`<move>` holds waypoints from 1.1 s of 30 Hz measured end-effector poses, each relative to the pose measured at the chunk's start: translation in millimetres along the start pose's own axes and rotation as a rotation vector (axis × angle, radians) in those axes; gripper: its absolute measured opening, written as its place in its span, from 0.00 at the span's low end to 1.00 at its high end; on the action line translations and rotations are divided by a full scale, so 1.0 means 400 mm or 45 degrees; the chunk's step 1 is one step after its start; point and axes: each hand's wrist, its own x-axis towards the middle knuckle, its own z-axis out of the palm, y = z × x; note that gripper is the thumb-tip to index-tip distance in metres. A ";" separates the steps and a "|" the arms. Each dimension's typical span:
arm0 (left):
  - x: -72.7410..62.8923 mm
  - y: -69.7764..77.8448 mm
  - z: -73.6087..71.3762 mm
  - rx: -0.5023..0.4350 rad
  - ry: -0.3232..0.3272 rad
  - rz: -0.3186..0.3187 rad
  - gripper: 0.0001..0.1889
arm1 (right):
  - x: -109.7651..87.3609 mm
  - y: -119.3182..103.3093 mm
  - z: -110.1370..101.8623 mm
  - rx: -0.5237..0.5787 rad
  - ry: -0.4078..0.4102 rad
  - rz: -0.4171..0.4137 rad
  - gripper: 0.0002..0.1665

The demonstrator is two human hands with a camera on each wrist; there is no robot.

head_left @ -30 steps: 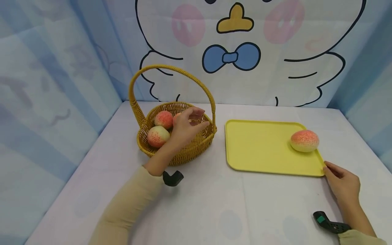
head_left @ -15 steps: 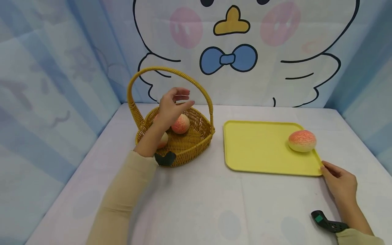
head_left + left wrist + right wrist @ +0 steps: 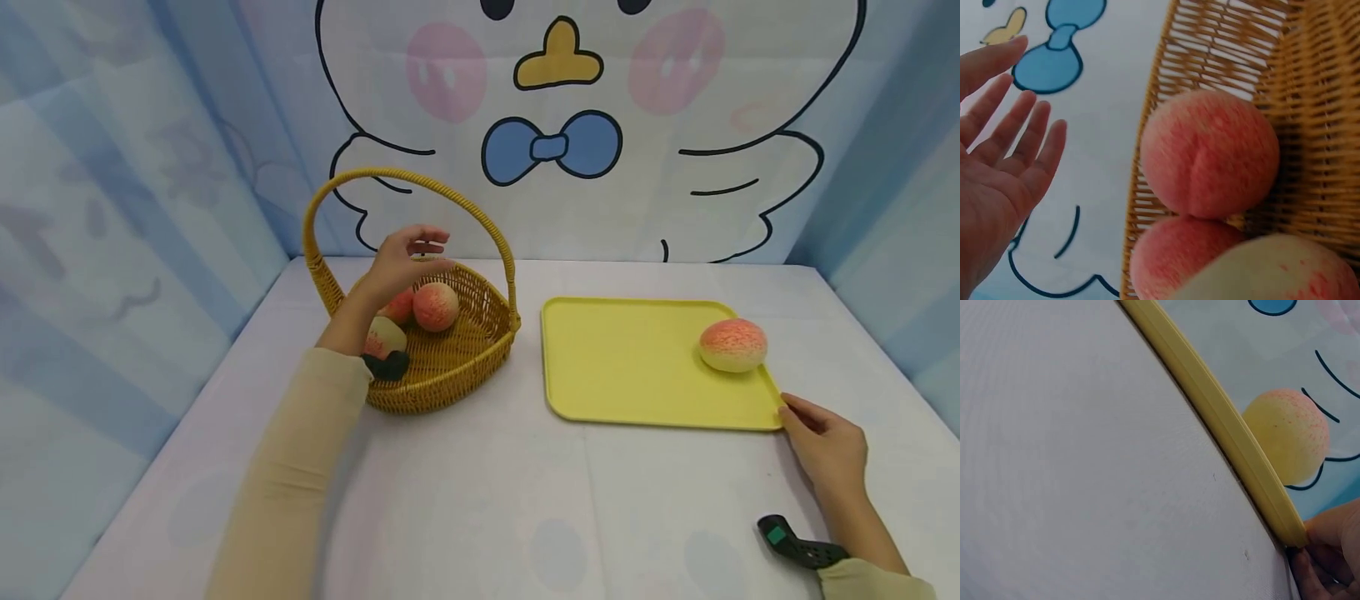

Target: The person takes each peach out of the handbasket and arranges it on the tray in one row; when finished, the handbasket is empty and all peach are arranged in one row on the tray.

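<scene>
My left hand (image 3: 401,267) hovers over the back left of a wicker basket (image 3: 442,396), its fingers spread and holding nothing. Below it in the basket lie a reddish peach (image 3: 436,307), another red peach (image 3: 399,308) partly behind the hand, and a paler peach (image 3: 385,336) partly covered by the wrist. The left wrist view shows the red peach (image 3: 1210,153) apart from the fingers. At the right, my right hand (image 3: 828,446) pinches the near right corner of a yellow tray (image 3: 630,367), thumb above and fingers under the rim. One peach (image 3: 733,345) sits on that tray's right side.
The basket's tall arched handle (image 3: 420,177) rises over the left hand and forearm. A printed curtain (image 3: 555,208) hangs along the table's back edge. White cloth (image 3: 480,500) covers the table; the tray stands right of the basket.
My left hand has risen from over the basket's middle and moved left and back, uncovering the reddish peach. The right hand stays at the tray corner. The whole head view has shifted slightly.
</scene>
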 end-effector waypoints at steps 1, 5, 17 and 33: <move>-0.002 -0.008 -0.003 0.008 -0.023 -0.020 0.23 | 0.000 -0.001 -0.001 -0.003 -0.002 0.001 0.29; -0.009 -0.036 -0.012 0.027 -0.108 -0.093 0.25 | -0.001 -0.003 -0.002 -0.017 -0.002 0.003 0.29; -0.014 -0.087 -0.020 0.240 -0.346 -0.130 0.27 | 0.000 0.000 0.001 -0.006 0.006 0.036 0.29; -0.021 -0.101 -0.013 0.420 -0.440 -0.091 0.24 | -0.001 -0.009 0.002 -0.008 -0.006 0.051 0.30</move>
